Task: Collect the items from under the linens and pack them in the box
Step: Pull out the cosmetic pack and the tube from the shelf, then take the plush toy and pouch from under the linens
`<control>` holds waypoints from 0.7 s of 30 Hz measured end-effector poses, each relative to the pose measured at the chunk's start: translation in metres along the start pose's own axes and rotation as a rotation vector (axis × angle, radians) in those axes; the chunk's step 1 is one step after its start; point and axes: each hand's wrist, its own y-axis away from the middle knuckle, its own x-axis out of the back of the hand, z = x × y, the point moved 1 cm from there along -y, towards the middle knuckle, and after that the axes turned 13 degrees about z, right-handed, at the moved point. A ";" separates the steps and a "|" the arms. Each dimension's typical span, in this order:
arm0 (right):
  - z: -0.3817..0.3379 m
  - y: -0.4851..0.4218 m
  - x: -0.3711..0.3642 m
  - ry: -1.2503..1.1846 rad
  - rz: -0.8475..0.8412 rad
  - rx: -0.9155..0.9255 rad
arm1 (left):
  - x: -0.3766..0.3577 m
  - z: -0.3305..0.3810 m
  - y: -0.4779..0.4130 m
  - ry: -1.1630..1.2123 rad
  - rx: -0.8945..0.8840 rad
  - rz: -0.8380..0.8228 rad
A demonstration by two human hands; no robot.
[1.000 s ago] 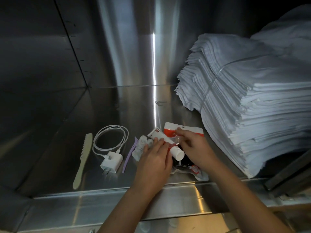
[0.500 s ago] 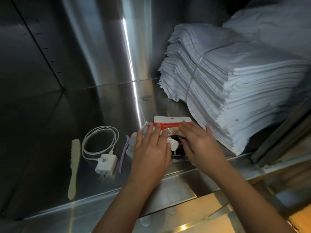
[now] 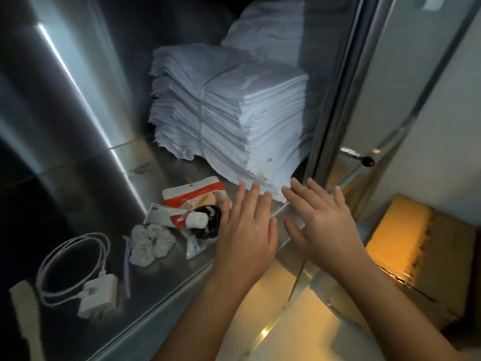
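Observation:
Small items lie on the steel shelf [image 3: 161,162]: a red-and-white packet [image 3: 194,192], a white tube [image 3: 179,217] across a dark pouch [image 3: 210,225], a white scrunchie [image 3: 149,242], a purple strip [image 3: 127,269], a white charger with coiled cable [image 3: 97,295] and a pale comb [image 3: 24,308]. A tied stack of white linens [image 3: 247,121] stands behind them. My left hand [image 3: 247,230] hovers flat, fingers straight, beside the pouch. My right hand [image 3: 320,217] is spread flat near the stack's front corner. Neither hand holds anything.
The shelf sits inside a steel cabinet with a door frame [image 3: 335,126] to the right and a handle [image 3: 359,156]. A cardboard box [image 3: 426,256] stands on the floor at the lower right. A second linen pile [image 3: 268,32] lies behind the stack.
Both hands have let go of the tube and packet and moved right toward the linen stack. The view has swung right, so the cardboard box is now in sight.

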 end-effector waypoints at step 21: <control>0.150 0.252 0.281 0.535 0.157 -0.512 | -0.019 0.358 0.103 0.509 -0.547 -0.088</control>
